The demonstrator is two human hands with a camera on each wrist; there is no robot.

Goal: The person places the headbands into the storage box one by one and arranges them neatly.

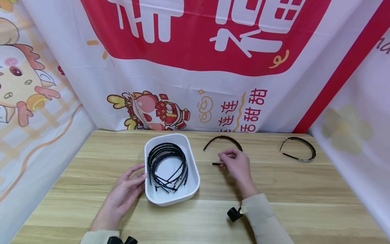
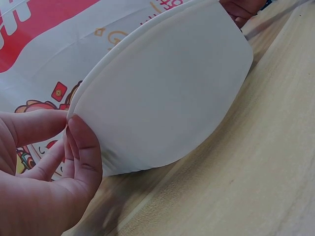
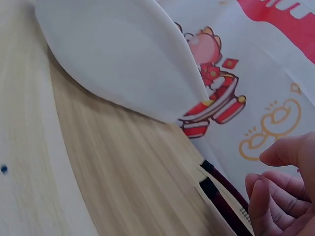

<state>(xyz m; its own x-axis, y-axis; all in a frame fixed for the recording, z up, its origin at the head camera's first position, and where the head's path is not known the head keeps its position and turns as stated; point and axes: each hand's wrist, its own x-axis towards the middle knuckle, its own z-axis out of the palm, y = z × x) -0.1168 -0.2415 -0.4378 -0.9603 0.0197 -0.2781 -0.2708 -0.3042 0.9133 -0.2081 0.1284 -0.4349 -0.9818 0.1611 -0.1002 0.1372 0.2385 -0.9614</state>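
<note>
A white plastic tub [image 1: 169, 201] stands at the middle of the table with several black toothed hairbands [image 1: 166, 149] stacked inside it. My left hand [image 1: 129, 188] is at the tub's left side, its fingertips touching the outer wall by the rim. To the right of the tub lies a dark reddish-brown hairband [image 1: 225, 138], its two ends pointing left. Over its nearer arm is my right hand [image 1: 237, 166], fingers loosely bent. In the right wrist view a gap shows between thumb and fingers, and the hand hides part of that hairband.
Farther right, another black hairband [image 1: 313, 152] with a shiny patch lies near the table's back right corner. A printed cloth [image 1: 195, 81] hangs along the back edge of the wooden table [image 1: 304, 189], with more cloth at both sides.
</note>
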